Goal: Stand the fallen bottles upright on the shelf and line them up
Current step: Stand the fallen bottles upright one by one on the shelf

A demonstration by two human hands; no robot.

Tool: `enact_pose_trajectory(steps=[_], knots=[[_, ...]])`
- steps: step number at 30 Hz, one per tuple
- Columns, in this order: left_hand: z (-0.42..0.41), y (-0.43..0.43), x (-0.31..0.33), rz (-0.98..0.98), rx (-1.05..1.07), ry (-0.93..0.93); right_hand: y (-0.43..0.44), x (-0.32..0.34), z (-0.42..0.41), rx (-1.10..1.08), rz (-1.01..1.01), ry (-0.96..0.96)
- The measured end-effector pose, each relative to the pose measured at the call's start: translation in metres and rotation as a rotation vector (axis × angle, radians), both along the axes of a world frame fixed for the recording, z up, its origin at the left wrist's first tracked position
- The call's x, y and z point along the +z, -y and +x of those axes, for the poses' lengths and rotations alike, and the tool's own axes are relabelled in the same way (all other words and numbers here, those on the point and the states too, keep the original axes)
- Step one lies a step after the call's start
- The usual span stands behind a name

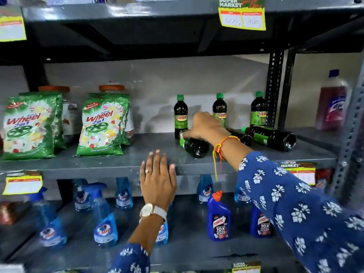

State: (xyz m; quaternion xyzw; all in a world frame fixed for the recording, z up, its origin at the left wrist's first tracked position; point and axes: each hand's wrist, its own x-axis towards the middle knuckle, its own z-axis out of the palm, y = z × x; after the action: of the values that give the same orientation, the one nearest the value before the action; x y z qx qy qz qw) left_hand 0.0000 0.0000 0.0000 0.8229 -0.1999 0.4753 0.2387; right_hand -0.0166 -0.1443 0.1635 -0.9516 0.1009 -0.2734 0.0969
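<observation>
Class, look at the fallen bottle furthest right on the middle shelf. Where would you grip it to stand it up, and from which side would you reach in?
Grip the fallen bottle round its neck, just below the green cap, coming from above. It lies on its side with the cap pointing left and back and the base towards the shelf's front, so lifting the neck would probably pivot it upright on its base.
</observation>
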Motion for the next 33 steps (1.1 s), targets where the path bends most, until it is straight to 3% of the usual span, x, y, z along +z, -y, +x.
enact_pose_trajectory(steps=[5,9,15,19,25,33], knots=[[0.016,-0.008,-0.027,0.068,-0.033,0.042,-0.025,-0.018,0.025,-0.244,-0.269,-0.236],[0.024,-0.008,-0.027,0.067,-0.039,0.052,-0.026,-0.025,0.041,-0.302,-0.325,-0.243],[0.025,-0.005,-0.03,0.077,-0.029,0.028,0.002,-0.041,0.045,-0.121,0.024,0.197],[0.025,-0.004,-0.03,0.07,-0.022,0.009,0.012,-0.057,0.045,0.058,0.281,0.341],[0.025,-0.002,-0.032,0.058,-0.015,0.026,0.014,-0.071,0.043,0.144,0.488,0.332],[0.021,0.0,-0.03,0.026,-0.018,-0.013,0.018,-0.075,0.044,0.102,0.457,0.24]])
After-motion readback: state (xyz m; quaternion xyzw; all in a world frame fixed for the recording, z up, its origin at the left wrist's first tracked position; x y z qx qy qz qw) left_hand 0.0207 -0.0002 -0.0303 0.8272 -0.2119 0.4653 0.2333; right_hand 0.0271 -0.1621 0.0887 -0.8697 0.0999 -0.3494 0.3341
